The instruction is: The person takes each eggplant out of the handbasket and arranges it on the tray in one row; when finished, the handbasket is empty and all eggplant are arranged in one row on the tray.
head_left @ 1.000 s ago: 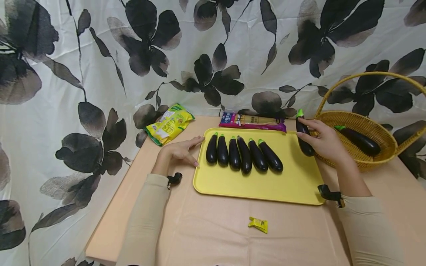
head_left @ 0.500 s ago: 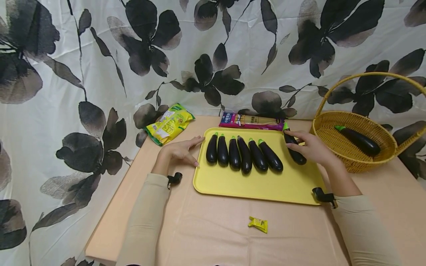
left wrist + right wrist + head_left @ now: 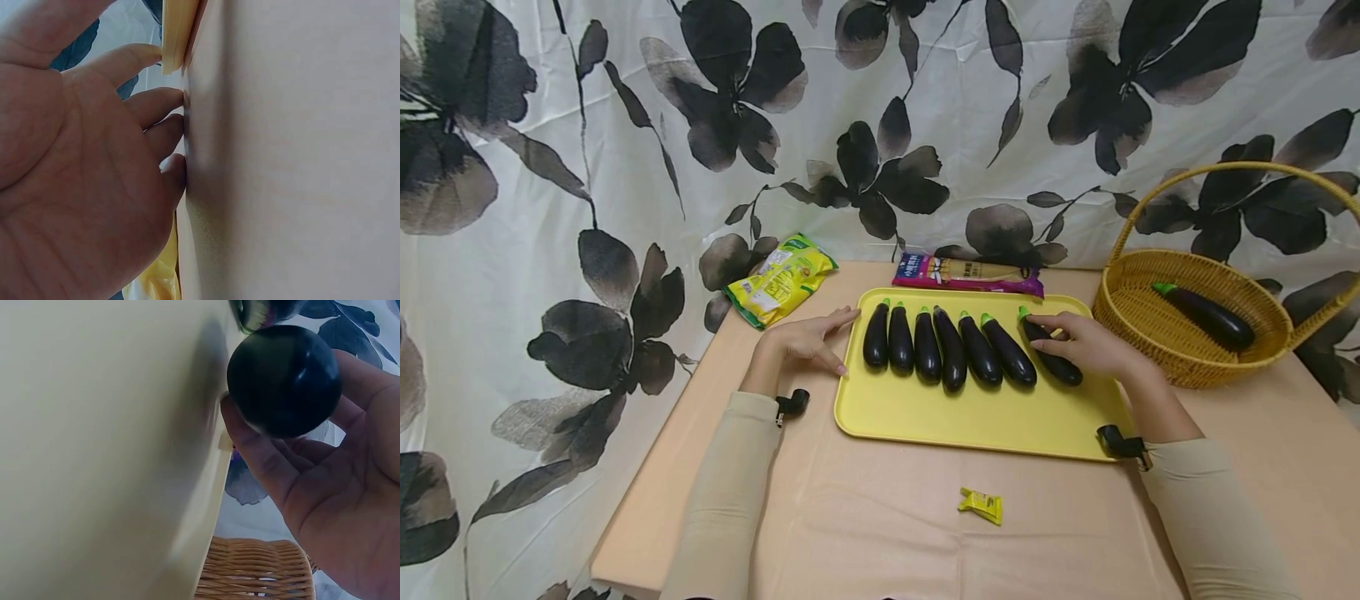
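Glossy dark eggplants with green stems, several of them, lie in a slanting row on the yellow tray [image 3: 917,421]; one eggplant [image 3: 953,350] is near the row's middle. At the row's right end, my right hand [image 3: 1086,342] grips another eggplant [image 3: 1051,354] between thumb and fingers. In the right wrist view this eggplant's round end [image 3: 284,381] faces the camera, close over the tray surface. My left hand [image 3: 801,346] touches the tray's left edge with its fingers extended. The left wrist view shows a fingertip against the tray rim [image 3: 176,37] and other fingertips on the table.
A wicker basket [image 3: 1195,375] with a tall handle holds one eggplant [image 3: 1206,317] at the right. Behind the tray lies a purple noodle packet [image 3: 966,273]. A yellow-green bag [image 3: 782,279] sits back left; a small yellow wrapped piece [image 3: 981,506] lies in front.
My right hand has carried the eggplant leftward from beside the basket to over the tray, near the row's right end. My left hand stays at the tray's left edge.
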Motion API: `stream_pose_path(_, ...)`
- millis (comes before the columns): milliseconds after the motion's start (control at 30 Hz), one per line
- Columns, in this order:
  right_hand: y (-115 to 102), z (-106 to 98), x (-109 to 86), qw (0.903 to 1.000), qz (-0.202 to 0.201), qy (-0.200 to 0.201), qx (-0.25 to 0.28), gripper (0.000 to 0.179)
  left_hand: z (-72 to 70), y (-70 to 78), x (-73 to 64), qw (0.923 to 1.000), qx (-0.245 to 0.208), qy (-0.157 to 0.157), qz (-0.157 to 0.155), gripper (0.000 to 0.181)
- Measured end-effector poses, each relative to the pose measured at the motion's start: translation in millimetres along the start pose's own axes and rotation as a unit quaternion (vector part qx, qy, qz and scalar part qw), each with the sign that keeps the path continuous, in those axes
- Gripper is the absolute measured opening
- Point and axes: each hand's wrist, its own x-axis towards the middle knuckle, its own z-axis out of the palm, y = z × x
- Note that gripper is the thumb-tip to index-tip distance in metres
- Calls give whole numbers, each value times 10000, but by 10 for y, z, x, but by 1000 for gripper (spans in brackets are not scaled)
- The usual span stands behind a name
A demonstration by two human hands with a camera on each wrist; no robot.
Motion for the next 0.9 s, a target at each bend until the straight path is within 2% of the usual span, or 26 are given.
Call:
stream_pose_path(333, -13, 55, 23, 9994, 104, -317, -3, 55, 4, 8, 1, 9998, -107, 36, -134, 130)
stream_pose_path(900, 1, 91, 37, 9991, 103, -385, 144, 61, 12, -20, 14, 9999, -43, 36, -117, 130)
